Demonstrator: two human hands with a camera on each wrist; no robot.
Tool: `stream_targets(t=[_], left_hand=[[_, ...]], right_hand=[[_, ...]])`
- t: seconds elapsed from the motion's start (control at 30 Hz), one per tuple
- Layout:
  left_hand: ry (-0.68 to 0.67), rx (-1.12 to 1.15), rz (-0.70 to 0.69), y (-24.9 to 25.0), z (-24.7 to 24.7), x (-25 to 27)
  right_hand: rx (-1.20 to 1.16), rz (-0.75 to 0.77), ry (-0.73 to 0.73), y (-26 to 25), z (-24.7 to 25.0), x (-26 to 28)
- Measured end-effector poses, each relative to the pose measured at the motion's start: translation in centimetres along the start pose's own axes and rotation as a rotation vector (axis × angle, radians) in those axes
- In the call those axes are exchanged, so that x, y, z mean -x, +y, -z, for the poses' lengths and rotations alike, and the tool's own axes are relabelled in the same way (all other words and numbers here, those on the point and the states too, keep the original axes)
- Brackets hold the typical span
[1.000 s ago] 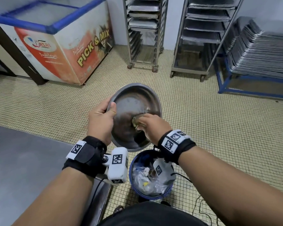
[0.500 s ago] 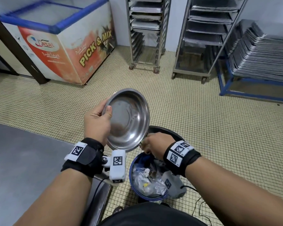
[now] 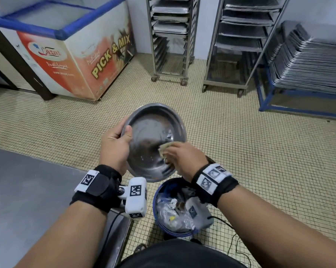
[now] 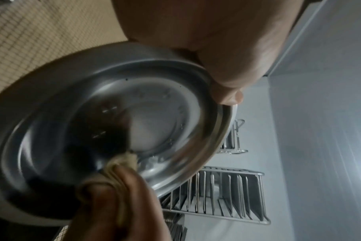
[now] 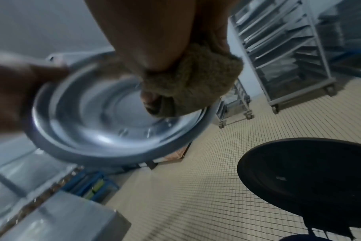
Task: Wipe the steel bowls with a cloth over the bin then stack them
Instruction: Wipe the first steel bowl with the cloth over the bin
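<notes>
Blurring bowl (image 5: 105,124) rim beside left hand (image 5: 8,97)

My head camera looks forward and down from above, taking in both forearms, the steel bowl (image 3: 155,140), the blue bin (image 3: 159,192) below it and the tiled floor out to the tray racks (image 3: 171,35). My left wrist camera sits very close under the left hand (image 4: 206,40), facing into the bowl's hollow. My right wrist camera, equally close, looks past the cloth (image 5: 194,86) at the same hollow. All three share the bowl and the racks.
</notes>
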State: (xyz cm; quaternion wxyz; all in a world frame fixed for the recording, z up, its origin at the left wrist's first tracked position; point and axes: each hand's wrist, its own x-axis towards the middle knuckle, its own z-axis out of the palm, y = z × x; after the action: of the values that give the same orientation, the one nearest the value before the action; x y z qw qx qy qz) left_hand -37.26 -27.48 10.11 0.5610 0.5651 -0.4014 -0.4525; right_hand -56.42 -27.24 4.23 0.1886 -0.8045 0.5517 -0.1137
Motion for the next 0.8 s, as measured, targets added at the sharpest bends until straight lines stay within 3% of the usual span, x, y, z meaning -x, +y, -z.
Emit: stream_targets(t=[0.13, 0.33, 0.47, 0.53, 0.63, 0.7, 0.8], left_hand=[[-0.018, -0.056, -0.077, 0.2, -1.4, 0.2], [0.023, -0.097, -0.014, -1.5, -0.1, 0.5], [0.098, -0.019, 0.028, -1.2, 1.1, 0.4], [0.151, 0.040, 0.042, -0.6, 1.9, -0.1], [0.163, 0.076, 0.089, -0.5, 2.5, -0.4], [0.154, 0.087, 0.115, -1.0, 2.3, -0.2], [0.115, 0.097, 0.149, -1.3, 1.6, 0.1]], right_hand=[[0.179, 0.007, -0.283, -1.8, -0.5, -0.6], [0.198, -0.011, -0.327, -0.7, -1.2, 0.9], [0.205, -0.191, -0.450, 1.7, -1.6, 2.2], [0.103, -0.310, -0.373, 3.8, -2.2, 3.0], [-0.135, -0.358, -0.046, 4.5, -2.2, 3.3], [-0.274, -0.278, 0.152, 3.3, -1.3, 2.7], [-0.293, -0.081, 0.212, 1.0, -0.1, 1.5]])
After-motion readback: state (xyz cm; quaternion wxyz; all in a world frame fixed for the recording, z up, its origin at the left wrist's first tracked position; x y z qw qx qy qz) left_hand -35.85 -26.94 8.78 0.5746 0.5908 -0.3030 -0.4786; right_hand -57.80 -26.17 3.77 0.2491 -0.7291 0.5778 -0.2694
